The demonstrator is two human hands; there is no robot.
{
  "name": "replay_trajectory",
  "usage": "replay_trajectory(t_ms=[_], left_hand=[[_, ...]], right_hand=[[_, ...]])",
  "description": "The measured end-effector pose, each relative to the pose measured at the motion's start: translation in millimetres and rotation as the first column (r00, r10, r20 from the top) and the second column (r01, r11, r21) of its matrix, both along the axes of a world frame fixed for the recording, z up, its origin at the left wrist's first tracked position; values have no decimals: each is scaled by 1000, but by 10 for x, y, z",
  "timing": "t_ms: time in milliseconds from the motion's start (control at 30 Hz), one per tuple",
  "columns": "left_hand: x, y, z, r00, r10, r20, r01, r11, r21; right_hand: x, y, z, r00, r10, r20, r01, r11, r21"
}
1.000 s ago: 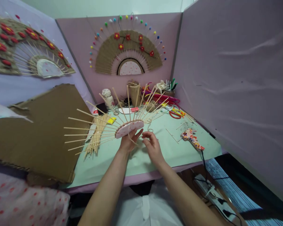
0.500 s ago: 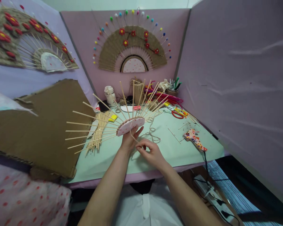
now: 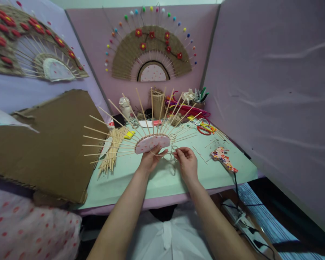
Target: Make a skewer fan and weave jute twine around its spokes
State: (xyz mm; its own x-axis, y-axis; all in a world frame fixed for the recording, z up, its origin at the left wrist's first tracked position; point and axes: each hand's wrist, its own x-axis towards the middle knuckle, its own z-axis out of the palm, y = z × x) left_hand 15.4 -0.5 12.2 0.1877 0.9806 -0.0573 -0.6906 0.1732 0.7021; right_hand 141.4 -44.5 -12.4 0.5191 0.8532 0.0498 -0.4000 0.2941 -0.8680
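My left hand (image 3: 149, 161) grips the lower edge of a pink dotted half-disc (image 3: 152, 143) from which several thin wooden sticks (image 3: 108, 139) fan out to the left and upward. My right hand (image 3: 187, 161) is just to the right of it, fingers pinched on a strand of jute twine (image 3: 173, 148) that loops over the pale green tabletop (image 3: 157, 180) toward the disc. Both hands hover above the table's middle.
A loose bundle of sticks (image 3: 111, 151) lies left of the fan. A large brown cardboard sheet (image 3: 46, 144) leans at the left. A patterned glue gun (image 3: 222, 159) with a black cord, red scissors (image 3: 204, 129), a twine roll (image 3: 157, 103) and a jar (image 3: 125, 106) stand at the back. Finished fans (image 3: 151, 54) hang on the walls.
My right hand moved right and up, drawing the twine away from the disc. My left hand tilted the fan more level and raised it a little.
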Motion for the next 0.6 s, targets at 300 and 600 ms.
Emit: replay_trajectory(t_ms=[300, 600], left_hand=[[19, 20, -30, 989, 94, -114, -89, 995, 53], [33, 5, -72, 948, 101, -303, -53, 985, 164]], right_hand=[[-83, -225, 179, 851, -85, 518, 24, 992, 123], [-179, -285, 417, 618, -151, 771, -33, 976, 217]])
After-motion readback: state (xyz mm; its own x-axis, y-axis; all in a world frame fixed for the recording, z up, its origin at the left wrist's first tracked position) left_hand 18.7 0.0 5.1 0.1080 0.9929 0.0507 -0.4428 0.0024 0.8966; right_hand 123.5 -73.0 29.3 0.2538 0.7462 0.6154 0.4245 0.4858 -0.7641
